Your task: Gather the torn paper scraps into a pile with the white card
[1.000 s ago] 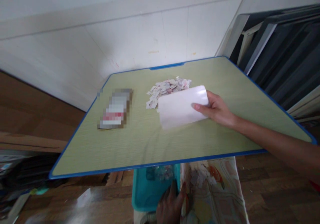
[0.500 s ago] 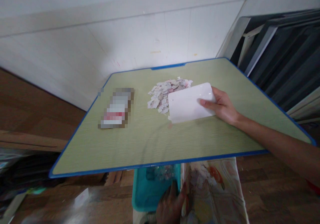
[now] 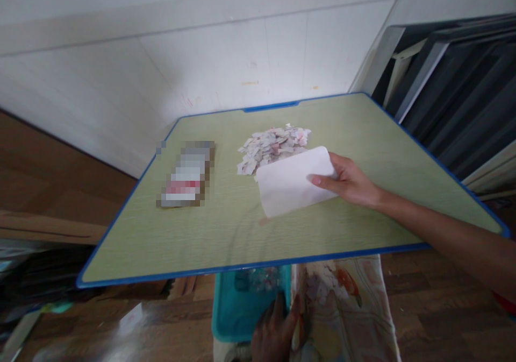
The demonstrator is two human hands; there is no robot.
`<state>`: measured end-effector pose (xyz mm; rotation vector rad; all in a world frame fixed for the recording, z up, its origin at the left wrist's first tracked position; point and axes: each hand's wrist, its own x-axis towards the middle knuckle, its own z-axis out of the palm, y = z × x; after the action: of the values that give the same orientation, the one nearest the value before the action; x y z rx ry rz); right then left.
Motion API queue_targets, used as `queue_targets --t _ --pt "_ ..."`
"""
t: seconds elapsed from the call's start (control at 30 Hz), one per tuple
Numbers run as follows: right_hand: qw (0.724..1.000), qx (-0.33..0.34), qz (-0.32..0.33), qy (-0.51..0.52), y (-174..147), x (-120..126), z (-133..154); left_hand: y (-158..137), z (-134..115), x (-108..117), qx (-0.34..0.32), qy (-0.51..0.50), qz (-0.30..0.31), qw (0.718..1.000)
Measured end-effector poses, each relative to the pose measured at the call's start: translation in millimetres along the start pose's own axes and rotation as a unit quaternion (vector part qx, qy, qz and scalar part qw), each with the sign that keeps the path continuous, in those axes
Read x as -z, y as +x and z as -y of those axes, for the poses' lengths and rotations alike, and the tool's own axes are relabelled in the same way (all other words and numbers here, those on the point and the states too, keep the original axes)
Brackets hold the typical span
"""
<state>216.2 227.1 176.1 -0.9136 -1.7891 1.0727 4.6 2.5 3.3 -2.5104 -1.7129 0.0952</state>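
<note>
My right hand (image 3: 344,179) grips a white rounded-corner card (image 3: 294,182) at its right end, thumb on top. The card is just in front of a heap of torn paper scraps (image 3: 274,144) and covers the heap's near edge. Whether the card touches the table cannot be made out. Below the table's near edge, my left hand (image 3: 272,327) is closed where a patterned cloth (image 3: 355,319) meets a teal tray (image 3: 234,319). Its thumb lies against the cloth's gathered edge; the hold is partly dark. More paper scraps (image 3: 324,281) lie on the cloth.
The pale green table (image 3: 161,249) has a blue rim and stands against a white wall (image 3: 242,61). A pixelated rectangular item (image 3: 185,174) lies on its left side. Dark panels (image 3: 455,82) lean at the right. A white paper (image 3: 131,319) lies on the wooden floor.
My right hand has moved the white card left and toward me, uncovering more of the scrap heap. My left hand stays in place.
</note>
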Motion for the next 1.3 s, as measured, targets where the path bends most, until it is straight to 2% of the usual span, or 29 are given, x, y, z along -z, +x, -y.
queue_targets --t 0.27,0.47,0.67,0.87,1.03,1.2,1.3 --pt "1.0 -0.001 -0.015 -0.001 0.8 -1.3 -1.9 2.2 1.7 5.7 -0.021 0.014 0.01 1.0" --pt "0.998 -0.004 0.047 0.04 -0.8 -5.8 3.9 1.7 0.2 6.8 0.005 -0.001 0.044 0.999" --pt "0.998 -0.011 0.021 0.054 -1.7 -9.0 5.0 0.2 0.3 5.1 0.005 0.0 0.025 1.0" --pt "0.998 0.002 0.06 0.034 -3.7 -9.5 7.4 2.4 0.4 9.4 0.006 -0.009 0.049 0.999" --pt "0.999 0.01 0.038 0.03 -4.0 -11.2 6.6 0.2 0.3 6.3 0.001 0.002 0.019 1.0" --pt "0.994 -0.001 0.102 0.041 -6.9 -12.6 9.1 -1.1 1.0 2.2 -0.01 0.0 0.028 1.0" --pt "0.994 -0.007 0.095 0.05 -7.3 -12.0 10.3 -1.6 1.0 0.7 -0.011 0.007 0.035 0.999"
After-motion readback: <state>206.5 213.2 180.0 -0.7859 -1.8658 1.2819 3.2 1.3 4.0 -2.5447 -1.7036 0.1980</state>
